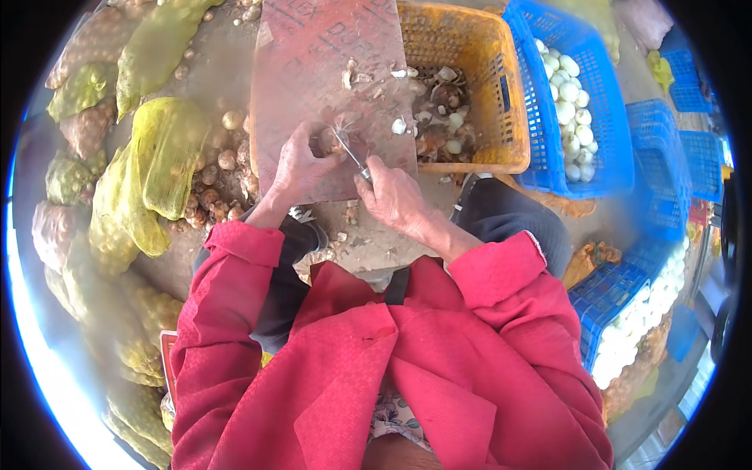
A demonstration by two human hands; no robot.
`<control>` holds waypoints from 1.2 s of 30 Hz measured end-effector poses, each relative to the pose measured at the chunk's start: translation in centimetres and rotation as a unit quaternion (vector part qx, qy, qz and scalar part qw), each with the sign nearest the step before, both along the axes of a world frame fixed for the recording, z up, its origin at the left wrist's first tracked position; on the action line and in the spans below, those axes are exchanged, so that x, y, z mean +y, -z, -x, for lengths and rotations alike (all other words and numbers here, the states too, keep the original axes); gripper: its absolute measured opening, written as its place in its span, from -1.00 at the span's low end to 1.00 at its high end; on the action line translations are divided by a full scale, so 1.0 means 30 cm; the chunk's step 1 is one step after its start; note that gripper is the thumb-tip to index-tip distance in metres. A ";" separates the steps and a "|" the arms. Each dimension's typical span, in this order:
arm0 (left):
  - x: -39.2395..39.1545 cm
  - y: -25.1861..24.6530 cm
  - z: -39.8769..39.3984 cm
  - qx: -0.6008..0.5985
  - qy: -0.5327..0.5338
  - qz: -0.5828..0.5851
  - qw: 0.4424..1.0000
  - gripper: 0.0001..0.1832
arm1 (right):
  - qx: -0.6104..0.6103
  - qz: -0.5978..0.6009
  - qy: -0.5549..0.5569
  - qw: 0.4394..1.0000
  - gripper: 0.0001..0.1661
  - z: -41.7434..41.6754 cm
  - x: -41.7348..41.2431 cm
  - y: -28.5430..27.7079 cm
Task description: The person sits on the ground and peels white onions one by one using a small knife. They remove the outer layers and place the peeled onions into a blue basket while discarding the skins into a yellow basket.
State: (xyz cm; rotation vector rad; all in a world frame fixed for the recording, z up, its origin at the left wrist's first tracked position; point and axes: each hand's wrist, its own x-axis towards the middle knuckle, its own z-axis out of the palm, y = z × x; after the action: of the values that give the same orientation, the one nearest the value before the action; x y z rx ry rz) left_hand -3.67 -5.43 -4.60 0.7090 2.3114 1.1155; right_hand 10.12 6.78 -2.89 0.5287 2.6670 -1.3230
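Note:
My left hand (pixel 301 163) holds a brown onion (pixel 330 141) against a reddish printed board (pixel 299 76). The onion's stringy roots show on the side toward my right hand. In my right hand (pixel 395 195) is a small knife (pixel 351 151), its thin blade reaching to those roots. Part of the onion is hidden by my left fingers. Dry skin scraps (pixel 352 76) and a white onion piece (pixel 399 126) lie on the board.
A yellow crate (pixel 514 117) with peelings stands right of the board, beside a blue crate (pixel 614 129) of peeled white onions. Unpeeled onions (pixel 208 200) lie on the floor at left, near yellow mesh sacks (pixel 170 158). Another blue crate (pixel 611 294) of white onions sits lower right.

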 end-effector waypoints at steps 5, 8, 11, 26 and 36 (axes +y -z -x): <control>0.003 -0.004 -0.007 0.008 -0.008 0.009 1.000 -0.46 | 0.006 -0.009 -0.004 1.000 -0.74 -0.003 0.000 -0.004; 0.014 -0.023 -0.019 0.033 0.002 0.028 0.999 -0.49 | 0.006 -0.009 -0.013 1.000 -0.75 -0.004 0.005 -0.004; 0.013 -0.014 -0.024 0.071 0.004 0.031 0.997 -0.51 | 0.005 -0.008 -0.018 1.000 -0.76 0.013 0.011 0.003; 0.024 -0.132 -0.046 -0.218 -0.032 -0.246 0.944 -0.49 | 0.028 0.188 0.115 0.975 -0.58 0.074 0.058 -0.013; 0.069 -0.206 -0.075 -0.279 0.080 -0.369 0.883 -0.53 | 0.044 0.616 0.160 0.770 -0.63 0.003 0.124 -0.166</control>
State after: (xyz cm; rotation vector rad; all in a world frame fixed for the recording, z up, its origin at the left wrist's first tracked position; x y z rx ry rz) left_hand -1.43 -3.34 1.58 0.6887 1.2954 1.8469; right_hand 10.03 10.51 2.09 0.6733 1.1736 -2.7365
